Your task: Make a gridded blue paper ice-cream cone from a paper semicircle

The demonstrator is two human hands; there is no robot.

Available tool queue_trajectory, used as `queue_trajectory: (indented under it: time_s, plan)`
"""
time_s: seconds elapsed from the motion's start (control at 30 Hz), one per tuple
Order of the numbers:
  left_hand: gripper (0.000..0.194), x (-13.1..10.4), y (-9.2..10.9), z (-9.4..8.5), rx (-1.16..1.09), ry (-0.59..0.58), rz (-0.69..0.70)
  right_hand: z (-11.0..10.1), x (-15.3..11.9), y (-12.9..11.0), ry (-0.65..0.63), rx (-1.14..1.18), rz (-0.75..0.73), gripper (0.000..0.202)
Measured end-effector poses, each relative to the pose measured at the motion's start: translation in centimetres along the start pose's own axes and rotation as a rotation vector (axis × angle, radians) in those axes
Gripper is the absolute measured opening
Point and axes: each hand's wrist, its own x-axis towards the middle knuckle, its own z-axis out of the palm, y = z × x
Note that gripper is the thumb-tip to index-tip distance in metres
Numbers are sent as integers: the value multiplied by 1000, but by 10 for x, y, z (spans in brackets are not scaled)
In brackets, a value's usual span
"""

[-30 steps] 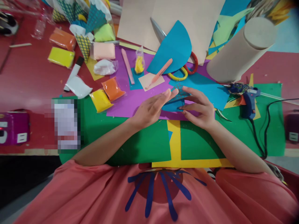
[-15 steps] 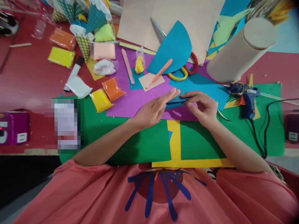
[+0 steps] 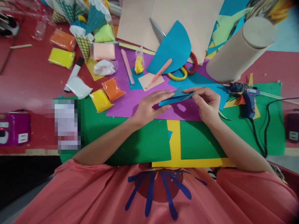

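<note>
Between my hands is a sheet of blue paper (image 3: 175, 98) with a dark grid drawn on it, curled over so that its edges lie close together. My right hand (image 3: 209, 104) pinches its right end between thumb and fingers. My left hand (image 3: 149, 107) is around the left end, fingers along the upper side and thumb below. Just beyond lie a peach marker (image 3: 160, 74) on a small cream paper piece (image 3: 143, 81), and a blue paper sector (image 3: 175, 46) on top of scissors (image 3: 177, 75) with red and yellow handles.
A glue gun (image 3: 250, 101) with its cord lies at right, near a large cream paper roll (image 3: 224, 60). Several clay packets, such as an orange one (image 3: 113, 88), and grid-patterned cones (image 3: 83, 45) are at left. Purple (image 3: 126, 105) and green sheets (image 3: 144, 140) cover the table.
The blue paper has turned and its folded opening now shows more. My left thumb has come away below, and my right hand has shifted slightly right.
</note>
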Motion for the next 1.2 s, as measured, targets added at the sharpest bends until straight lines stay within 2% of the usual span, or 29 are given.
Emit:
queue_trajectory:
  time_s: [0.2, 0.33, 0.53, 0.7, 0.93, 1.2]
  plan:
    - [37, 1, -3, 1, -142, 46, -33, -3, 1, 4, -51, 46, -58, 22]
    - [35, 2, -2, 0, -181, 72, -62, -4, 2, 3, -106, -6, -25, 22]
    - [35, 1, -3, 0, -138, 50, -88, -3, 2, 6, -95, -44, -38, 27]
    - [34, 2, -1, 1, -124, 50, -23, -4, 2, 9, -75, -36, -2, 27]
    - [35, 0, 2, 2, -31, -25, 48, -3, 1, 13, -65, 55, 76, 27]
    - [34, -4, 0, 5, 113, -3, 149, 0, 0, 9, -50, 46, 151, 30]
